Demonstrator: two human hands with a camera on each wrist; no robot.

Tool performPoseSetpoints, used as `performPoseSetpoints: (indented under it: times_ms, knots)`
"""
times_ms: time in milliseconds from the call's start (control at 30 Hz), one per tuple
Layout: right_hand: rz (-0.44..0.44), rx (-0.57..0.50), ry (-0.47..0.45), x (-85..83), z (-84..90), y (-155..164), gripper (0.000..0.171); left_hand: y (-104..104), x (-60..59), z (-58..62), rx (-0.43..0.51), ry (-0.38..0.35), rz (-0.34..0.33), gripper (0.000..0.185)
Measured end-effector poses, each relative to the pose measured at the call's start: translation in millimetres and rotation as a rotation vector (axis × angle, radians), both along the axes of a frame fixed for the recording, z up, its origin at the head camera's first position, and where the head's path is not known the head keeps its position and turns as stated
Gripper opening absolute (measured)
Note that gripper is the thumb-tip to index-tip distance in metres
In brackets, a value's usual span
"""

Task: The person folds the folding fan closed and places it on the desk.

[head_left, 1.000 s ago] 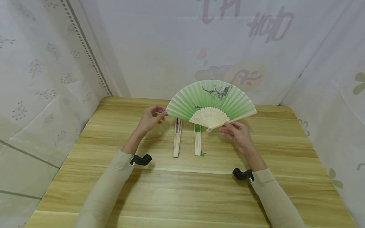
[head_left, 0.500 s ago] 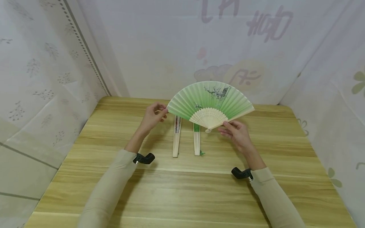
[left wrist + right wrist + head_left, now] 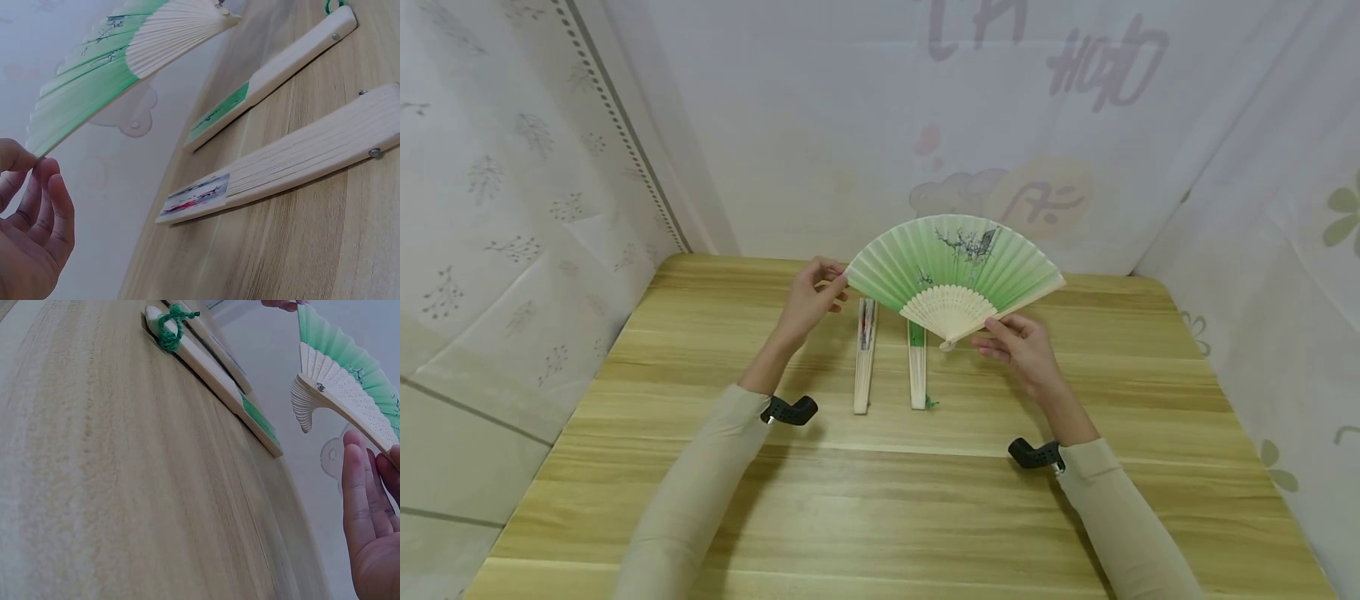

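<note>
A green folding fan (image 3: pixel 955 258) is spread wide above the table, its leaf printed with a dark blossom branch and its pale ribs meeting at a pivot. My left hand (image 3: pixel 811 304) pinches the leaf's left corner between thumb and forefinger, as the left wrist view also shows. Near the pivot, my right hand (image 3: pixel 1022 354) pinches the right outer rib, with its other fingers fairly straight. Below the spread fan lie two folded fans: one with a grey and red print (image 3: pixel 197 195), the other a green folded fan (image 3: pixel 917 367) with a green cord (image 3: pixel 172 328).
The wooden table (image 3: pixel 880 517) ends at a white printed curtain (image 3: pixel 790 125) behind it. More curtain hangs on the left and right. A black wrist camera (image 3: pixel 790 410) is strapped at my left cuff, and another black camera (image 3: pixel 1033 454) at my right.
My left hand has moved slightly up and to the right, with the fan's left corner in its pinch. The fan's spread has narrowed a little. The right hand has barely shifted.
</note>
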State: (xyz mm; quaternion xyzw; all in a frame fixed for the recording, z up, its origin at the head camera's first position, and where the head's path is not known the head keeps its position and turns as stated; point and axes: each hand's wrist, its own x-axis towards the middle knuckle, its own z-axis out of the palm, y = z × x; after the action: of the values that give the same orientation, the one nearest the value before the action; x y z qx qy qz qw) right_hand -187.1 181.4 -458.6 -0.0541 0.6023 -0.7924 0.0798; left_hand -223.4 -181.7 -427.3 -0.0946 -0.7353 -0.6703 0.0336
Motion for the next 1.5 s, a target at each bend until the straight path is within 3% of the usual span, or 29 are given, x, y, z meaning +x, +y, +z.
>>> performPoseSetpoints:
  times_ms: [400,867,1200,1500]
  knots:
    - [0.017,0.085,0.042,-1.8,0.2,-3,0.026,3,-0.7,5.1,0.035,0.007,-0.009,0.019]
    - [0.033,0.262,0.076,-8.5,3.0,-8,0.034,-3,-3.9,8.1,-0.078,0.038,-0.030,0.019]
    - [0.046,0.291,0.106,-10.7,3.2,-11,0.031,-3,-6.5,13.1,-0.065,0.017,-0.050,0.027]
    - [0.068,0.319,0.115,-11.5,8.1,-14,0.033,-1,-9.2,14.6,-0.099,0.039,-0.049,0.019]
